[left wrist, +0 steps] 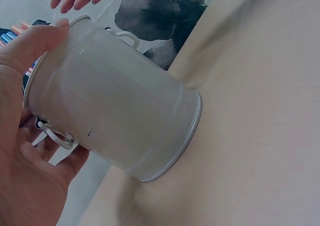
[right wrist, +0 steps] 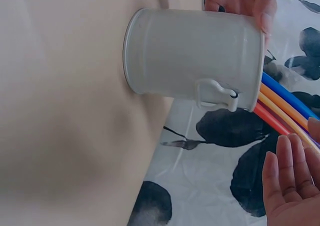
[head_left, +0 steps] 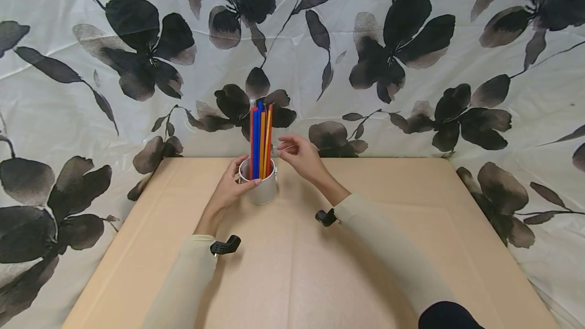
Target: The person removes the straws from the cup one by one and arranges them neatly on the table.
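Observation:
A small white metal pail (head_left: 262,194) with little side handles stands upright at the table's back edge. Several long, thin coloured sticks (head_left: 261,138), in red, blue, orange and yellow, rise out of it. My left hand (head_left: 228,184) holds the pail from the left, its thumb at the rim (left wrist: 35,68) and the other fingers behind. Just right of the sticks hovers my right hand (head_left: 301,159), its fingers loosely bent. The right wrist view shows that hand's fingers (right wrist: 285,168) beside the sticks, with nothing visible in their grasp. The pail's inside is mostly hidden.
The pail stands on a light tan tabletop (head_left: 365,258). Directly behind the table hangs a white cloth (head_left: 320,70) printed with dark flowers, which also shows along both sides. Each wrist wears a small black camera (head_left: 225,245).

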`<state>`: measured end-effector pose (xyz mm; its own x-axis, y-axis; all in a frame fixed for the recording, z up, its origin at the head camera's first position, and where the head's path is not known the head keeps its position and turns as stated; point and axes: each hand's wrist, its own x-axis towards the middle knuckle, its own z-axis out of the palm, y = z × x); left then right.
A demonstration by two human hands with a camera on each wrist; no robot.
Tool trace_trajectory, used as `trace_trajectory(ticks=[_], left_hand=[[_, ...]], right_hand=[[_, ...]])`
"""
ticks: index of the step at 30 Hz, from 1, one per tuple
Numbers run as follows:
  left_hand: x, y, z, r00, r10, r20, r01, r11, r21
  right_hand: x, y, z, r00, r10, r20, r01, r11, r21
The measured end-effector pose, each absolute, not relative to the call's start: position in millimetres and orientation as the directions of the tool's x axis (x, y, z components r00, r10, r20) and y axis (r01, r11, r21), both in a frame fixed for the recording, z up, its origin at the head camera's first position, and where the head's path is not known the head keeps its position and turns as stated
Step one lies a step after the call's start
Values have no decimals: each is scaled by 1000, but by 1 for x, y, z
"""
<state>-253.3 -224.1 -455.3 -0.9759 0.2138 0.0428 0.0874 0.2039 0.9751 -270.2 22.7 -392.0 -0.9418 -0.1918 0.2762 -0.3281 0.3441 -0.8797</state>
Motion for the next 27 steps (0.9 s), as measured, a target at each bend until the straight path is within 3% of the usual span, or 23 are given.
trace_trajectory(ticks=[12,27], left_hand=[[-251,-225,-455,-979,202,23,72,242,968],[-240,-207,-424,-982,191,-9,38,240,970]], right_hand=[[-284,3,-402,-966,-126,225,-251,268,-930],[-309,-4,-416,-976,-182,121,-155,183,-971]])
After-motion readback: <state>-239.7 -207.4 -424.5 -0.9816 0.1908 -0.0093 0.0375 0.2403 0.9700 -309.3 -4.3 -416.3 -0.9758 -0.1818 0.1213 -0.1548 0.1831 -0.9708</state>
